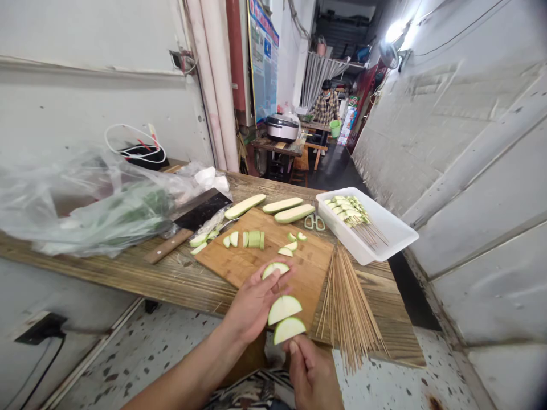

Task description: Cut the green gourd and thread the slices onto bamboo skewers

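Well, nearest me, my right hand (311,376) is pinched on the lowest of three half-moon squash slices (284,310) threaded on a bamboo skewer (278,288). My left hand (252,302) is closed around the skewer higher up, with its fingers against the top slice. Just past them, a bamboo cutting board (301,279) holds more cut slices (252,239), with long squash pieces (282,205) at its far edge. On the counter (128,273), a cleaver (200,213) lies to the left beside a plastic bag (55,222), and a bundle of loose skewers (348,307) lies to the right. Beyond, a white tray (384,228) holds skewered slices. Far down the passage, a person (325,105) in a plaid shirt sits past a rice cooker (282,127).
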A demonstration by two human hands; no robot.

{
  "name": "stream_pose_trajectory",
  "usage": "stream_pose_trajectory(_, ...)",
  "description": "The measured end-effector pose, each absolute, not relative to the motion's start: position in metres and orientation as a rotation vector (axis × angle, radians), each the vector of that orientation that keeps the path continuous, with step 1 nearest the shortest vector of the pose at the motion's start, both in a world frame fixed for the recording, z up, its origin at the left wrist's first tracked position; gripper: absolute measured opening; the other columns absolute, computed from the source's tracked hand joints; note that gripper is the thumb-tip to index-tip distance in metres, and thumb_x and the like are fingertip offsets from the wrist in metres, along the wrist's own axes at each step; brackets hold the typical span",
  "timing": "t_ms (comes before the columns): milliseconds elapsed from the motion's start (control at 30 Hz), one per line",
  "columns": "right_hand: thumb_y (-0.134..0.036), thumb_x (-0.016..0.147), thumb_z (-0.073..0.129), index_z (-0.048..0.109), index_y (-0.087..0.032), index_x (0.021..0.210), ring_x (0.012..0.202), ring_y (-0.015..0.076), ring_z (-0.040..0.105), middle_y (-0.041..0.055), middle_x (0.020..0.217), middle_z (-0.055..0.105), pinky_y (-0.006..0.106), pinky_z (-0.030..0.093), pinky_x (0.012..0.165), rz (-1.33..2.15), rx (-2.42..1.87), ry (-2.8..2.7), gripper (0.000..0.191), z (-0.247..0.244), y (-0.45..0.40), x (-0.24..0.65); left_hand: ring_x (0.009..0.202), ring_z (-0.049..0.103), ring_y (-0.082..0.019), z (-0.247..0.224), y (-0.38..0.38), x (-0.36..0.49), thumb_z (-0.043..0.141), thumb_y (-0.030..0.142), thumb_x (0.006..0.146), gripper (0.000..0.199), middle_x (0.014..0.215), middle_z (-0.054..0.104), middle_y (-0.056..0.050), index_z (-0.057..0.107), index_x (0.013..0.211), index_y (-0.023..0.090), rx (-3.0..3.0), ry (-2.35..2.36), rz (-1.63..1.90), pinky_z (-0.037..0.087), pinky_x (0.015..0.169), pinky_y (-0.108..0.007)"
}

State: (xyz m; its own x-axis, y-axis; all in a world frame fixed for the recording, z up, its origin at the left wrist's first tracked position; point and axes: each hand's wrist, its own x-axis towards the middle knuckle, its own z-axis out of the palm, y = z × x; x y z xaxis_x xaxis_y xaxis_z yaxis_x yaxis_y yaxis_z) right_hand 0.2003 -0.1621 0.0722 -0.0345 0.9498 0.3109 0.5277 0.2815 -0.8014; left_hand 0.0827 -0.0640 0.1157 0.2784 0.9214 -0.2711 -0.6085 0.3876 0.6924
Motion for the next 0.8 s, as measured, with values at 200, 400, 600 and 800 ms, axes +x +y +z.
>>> stream_pose_trajectory(200,-0.027,0.093,0.032,0.054,-0.018,0.073,0.045,0.0112,0.047,-0.0015,0.055,0.050,0.020,0.035,0.046,0.584,-1.365,-1.658,0.030,0.070,-0.159,0.199,0.111,0.054,-0.022,0.113,-0.070,0.090,0.066,0.021,0.072,0.025,0.108,0.063,-0.010,0.061,0.095,0.015,0.472,0.735,1.004,0.049,0.071,-0.021)
stream_pose_trajectory(400,-0.026,0.093,0.032,0.054,-0.018,0.073,0.044,0.0111,0.046,-0.0019,0.053,0.048,0.020,0.034,0.045,0.566,-1.393,-1.644,0.030,0.067,-0.158,0.199,0.108,0.055,-0.019,0.114,-0.074,0.091,0.064,0.022,0.075,0.029,0.108,0.063,-0.007,0.058,0.103,0.019,0.461,0.684,0.990,0.049,0.076,-0.023)
stream_pose_trajectory(600,-0.024,0.093,0.032,0.054,-0.018,0.076,0.047,0.0113,0.049,-0.0011,0.056,0.051,0.020,0.036,0.047,0.547,-1.367,-1.670,0.028,0.069,-0.158,0.201,0.101,0.060,-0.024,0.119,-0.069,0.090,0.055,0.035,0.081,0.032,0.106,0.065,-0.012,0.057,0.107,0.016,0.286,0.722,0.941,0.051,0.077,-0.033)
stream_pose_trajectory(800,-0.020,0.092,0.033,0.053,-0.017,0.074,0.047,0.0110,0.052,-0.0004,0.057,0.054,0.018,0.037,0.048,0.539,-1.318,-1.730,0.027,0.080,-0.156,0.202,0.097,0.062,-0.024,0.114,-0.067,0.087,0.059,0.030,0.078,0.028,0.106,0.065,-0.011,0.061,0.101,0.014,0.444,0.789,1.053,0.051,0.079,-0.035)
